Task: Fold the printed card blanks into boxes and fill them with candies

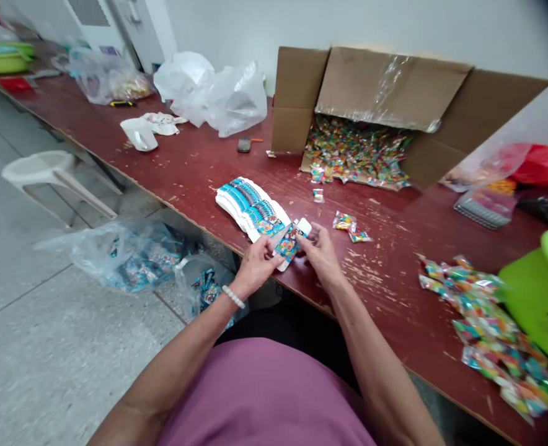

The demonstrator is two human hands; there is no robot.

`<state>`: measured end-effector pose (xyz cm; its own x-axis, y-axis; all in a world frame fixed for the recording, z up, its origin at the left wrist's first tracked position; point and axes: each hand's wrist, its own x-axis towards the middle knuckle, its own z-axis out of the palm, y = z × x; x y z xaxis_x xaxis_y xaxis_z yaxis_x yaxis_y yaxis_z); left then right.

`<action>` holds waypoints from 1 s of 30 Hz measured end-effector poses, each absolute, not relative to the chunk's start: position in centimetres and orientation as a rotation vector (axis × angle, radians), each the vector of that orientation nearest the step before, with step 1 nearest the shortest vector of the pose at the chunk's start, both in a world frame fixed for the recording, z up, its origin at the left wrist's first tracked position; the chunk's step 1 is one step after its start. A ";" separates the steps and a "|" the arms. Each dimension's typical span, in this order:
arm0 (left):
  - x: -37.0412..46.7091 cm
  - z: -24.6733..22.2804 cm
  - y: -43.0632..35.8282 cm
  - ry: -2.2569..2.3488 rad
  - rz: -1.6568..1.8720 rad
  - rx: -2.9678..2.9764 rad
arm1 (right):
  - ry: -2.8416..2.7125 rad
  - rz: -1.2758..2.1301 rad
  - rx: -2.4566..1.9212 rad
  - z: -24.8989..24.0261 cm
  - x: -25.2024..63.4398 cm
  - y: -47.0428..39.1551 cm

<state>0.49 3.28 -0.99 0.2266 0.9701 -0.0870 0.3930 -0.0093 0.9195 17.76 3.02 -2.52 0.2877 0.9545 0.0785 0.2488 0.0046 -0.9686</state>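
Between both hands, over the table's front edge, is a small blue printed box (287, 243) with white flaps. My left hand (258, 265), with a beaded bracelet on its wrist, pinches the box's left side. The fingers of my right hand (319, 251) grip its upper right side near a white flap. A fanned row of flat blue-and-white boxes (250, 203) lies on the table just beyond my left hand. Two wrapped candy packets (344, 221) rest to the right of my right hand, and a single packet (318, 196) lies farther back.
An open cardboard box (390, 87) full of candy packets stands at the back of the red table (199, 167). More packets (492, 322) lie at the right by a green basin (541, 291). A white mug (139, 134) is at left. Plastic bags (139, 257) sit below by a stool (41, 166).
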 end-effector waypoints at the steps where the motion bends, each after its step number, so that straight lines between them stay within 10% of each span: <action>1: 0.3 -0.8 2.8 1.233 0.769 1.492 | -1.067 0.943 -1.377 -2.1 17.6 2.5; 10: -1.0 2.3 -0.9 0.358 0.345 0.947 | -1.079 1.503 -0.917 3.5 15.8 -3.8; 30: -0.4 1.8 -2.5 0.713 0.654 1.059 | -0.974 1.249 -1.196 2.6 13.9 -6.2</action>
